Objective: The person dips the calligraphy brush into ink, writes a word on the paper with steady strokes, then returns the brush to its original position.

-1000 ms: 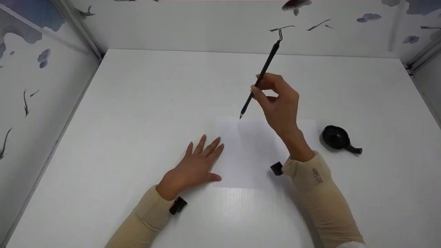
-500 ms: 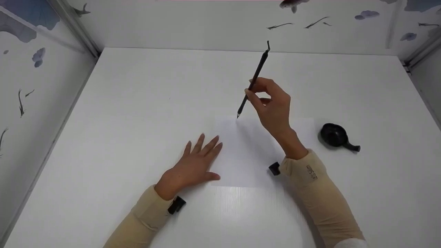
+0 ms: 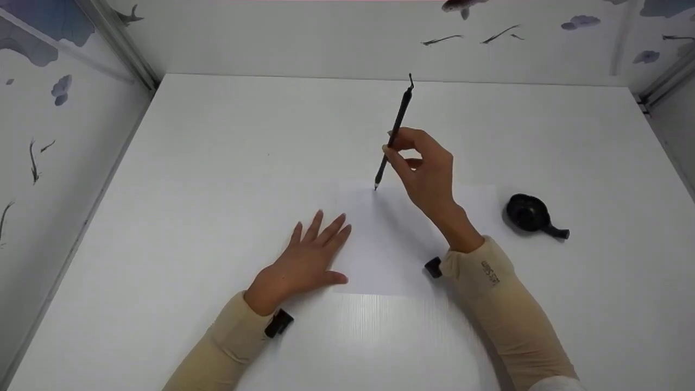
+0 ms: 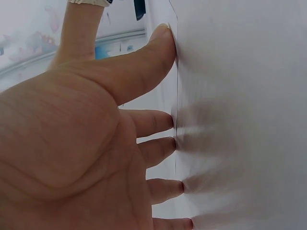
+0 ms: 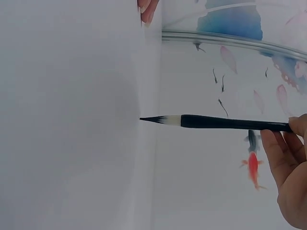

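Note:
Between thumb and fingertips my right hand (image 3: 426, 174) pinches a black-handled writing brush (image 3: 399, 120), held fairly upright with a cord loop at its top. In the right wrist view the brush (image 5: 216, 121) has pale bristles darkened at the point, and that point meets or nearly meets the paper. The white sheet of paper (image 3: 374, 255) lies on the table, its tip area near the far left part under the brush. My left hand (image 3: 304, 263) lies with fingers spread, fingertips and thumb at the sheet's left edge; in the left wrist view its fingertips (image 4: 175, 143) press the surface.
A small black dish with a handle (image 3: 528, 213) stands right of the paper. The white table (image 3: 217, 163) is bounded by upright panels (image 3: 326, 38) printed with fish and plants. A black wrist camera (image 3: 279, 324) sits at the left sleeve.
My right hand has come down and slightly left, lowering the brush tip to the paper's far part and bringing the handle more upright. My left hand stays in place.

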### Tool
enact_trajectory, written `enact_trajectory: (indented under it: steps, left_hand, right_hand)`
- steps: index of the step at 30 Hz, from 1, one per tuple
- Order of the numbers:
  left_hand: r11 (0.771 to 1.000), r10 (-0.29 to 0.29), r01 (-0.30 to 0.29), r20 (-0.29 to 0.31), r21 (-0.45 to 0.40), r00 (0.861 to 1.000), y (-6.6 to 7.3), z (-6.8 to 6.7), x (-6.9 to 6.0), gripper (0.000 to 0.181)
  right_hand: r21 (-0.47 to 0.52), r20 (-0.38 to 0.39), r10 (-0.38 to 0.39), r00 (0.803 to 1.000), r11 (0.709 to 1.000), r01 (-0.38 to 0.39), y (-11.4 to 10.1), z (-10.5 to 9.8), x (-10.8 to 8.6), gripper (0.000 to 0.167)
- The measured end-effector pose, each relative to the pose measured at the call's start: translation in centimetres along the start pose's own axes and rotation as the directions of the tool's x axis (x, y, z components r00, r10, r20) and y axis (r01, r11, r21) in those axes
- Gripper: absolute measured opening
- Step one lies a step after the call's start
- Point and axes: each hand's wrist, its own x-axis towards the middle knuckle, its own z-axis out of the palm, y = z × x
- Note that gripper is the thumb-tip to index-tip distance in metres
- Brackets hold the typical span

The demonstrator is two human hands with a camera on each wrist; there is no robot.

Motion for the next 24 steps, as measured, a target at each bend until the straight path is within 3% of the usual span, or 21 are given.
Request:
enact_trajectory:
  steps: [24]
  left_hand:
    - [1.0, 0.014, -0.014, -0.008, 0.011, 1.0, -0.03, 0.06, -0.08, 0.09]
  right_hand:
    - [0.01, 0.053, -0.003, 0.999, 1.0, 0.003, -0.43, 0.29, -0.42, 0.027]
